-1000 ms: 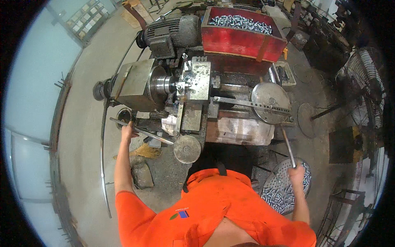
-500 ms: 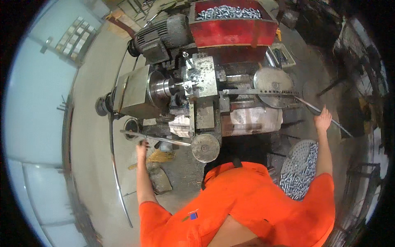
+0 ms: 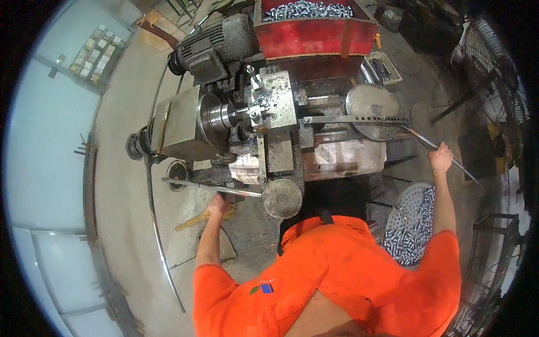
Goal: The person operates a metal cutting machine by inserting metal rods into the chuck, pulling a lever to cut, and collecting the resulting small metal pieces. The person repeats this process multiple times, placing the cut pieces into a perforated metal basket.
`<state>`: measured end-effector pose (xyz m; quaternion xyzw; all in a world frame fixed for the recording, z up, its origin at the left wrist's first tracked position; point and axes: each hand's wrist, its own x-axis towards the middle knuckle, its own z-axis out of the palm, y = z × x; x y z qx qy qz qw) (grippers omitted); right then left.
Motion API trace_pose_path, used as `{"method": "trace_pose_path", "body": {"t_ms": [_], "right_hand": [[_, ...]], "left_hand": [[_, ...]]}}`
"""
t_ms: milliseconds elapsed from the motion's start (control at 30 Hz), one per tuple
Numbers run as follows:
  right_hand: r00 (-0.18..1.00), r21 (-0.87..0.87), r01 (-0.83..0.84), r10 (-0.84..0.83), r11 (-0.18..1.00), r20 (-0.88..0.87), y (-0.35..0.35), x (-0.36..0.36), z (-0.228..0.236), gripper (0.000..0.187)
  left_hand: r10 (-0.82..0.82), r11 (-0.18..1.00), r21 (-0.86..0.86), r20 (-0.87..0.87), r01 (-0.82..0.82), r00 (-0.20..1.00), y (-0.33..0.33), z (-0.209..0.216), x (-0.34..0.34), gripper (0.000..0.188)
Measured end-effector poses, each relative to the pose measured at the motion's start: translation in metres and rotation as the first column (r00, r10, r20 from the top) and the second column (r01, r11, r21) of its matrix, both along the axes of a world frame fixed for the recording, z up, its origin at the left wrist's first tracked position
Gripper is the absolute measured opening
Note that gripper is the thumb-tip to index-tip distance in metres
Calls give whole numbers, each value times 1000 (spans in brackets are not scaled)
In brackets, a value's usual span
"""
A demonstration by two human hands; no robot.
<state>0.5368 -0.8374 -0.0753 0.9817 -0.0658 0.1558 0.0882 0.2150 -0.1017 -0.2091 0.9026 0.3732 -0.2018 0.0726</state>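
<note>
clock centred on you, twelve straight ahead.

- the right lever (image 3: 420,137) is lying at your two o'clock, its upper end apparently meeting the end of the perforated bar (image 3: 337,119), its free end pointing toward four o'clock from your hand.
- handling, my judgement: you are probably getting the smoothest travel by pushing evenly, wrist in line with the rod, feeling for resistance rather than jerking. your eyes are best staying on the tool block (image 3: 281,100), between eleven and twelve, and your sleeves and fingers well away from the chuck (image 3: 216,118) at eleven.
- your right hand (image 3: 441,158) is closing around that lever partway along, fingers wrapped, rod showing on both sides.
- your left hand (image 3: 217,206) is hovering at ten o'clock, just under the left lever (image 3: 188,184); i cannot tell whether the fingers are touching it, or how far they are opening. before loading that lever, you are wise to be taking a full grip.
- the left lever is running out toward nine from the left disc (image 3: 282,199); the right disc (image 3: 373,101) is sitting between twelve and one, the bar crossing it.
- farther out: the perforated pan (image 3: 400,216) is holding short metal pieces (image 3: 405,242) between two and three; the red bin (image 3: 314,42) is standing at twelve, the motor (image 3: 216,50) at eleven.
</note>
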Motion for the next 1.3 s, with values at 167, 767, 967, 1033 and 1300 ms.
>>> {"method": "trace_pose_path", "body": {"t_ms": [167,767,967,1033,1300], "right_hand": [[999,52,-13,11,999,48,15,-2,-6,60],[358,521,-841,872,146,334,347,-21,145,45],[124,372,-925,988,80,97,519,-40,161,27],[250,399,-877,964,267,-95,547,-44,156,22],[211,404,-882,970,242,-120,561,-44,144,25]], "left_hand": [[-68,987,156,138,46,988,22,-28,-31,35],[326,939,-304,638,-161,698,51,167,-82,32],[195,851,219,713,-477,674,51,272,-159,33],[235,830,260,640,-494,732,48,237,-200,36],[493,714,364,345,-598,799,89,196,-226,36]]}}
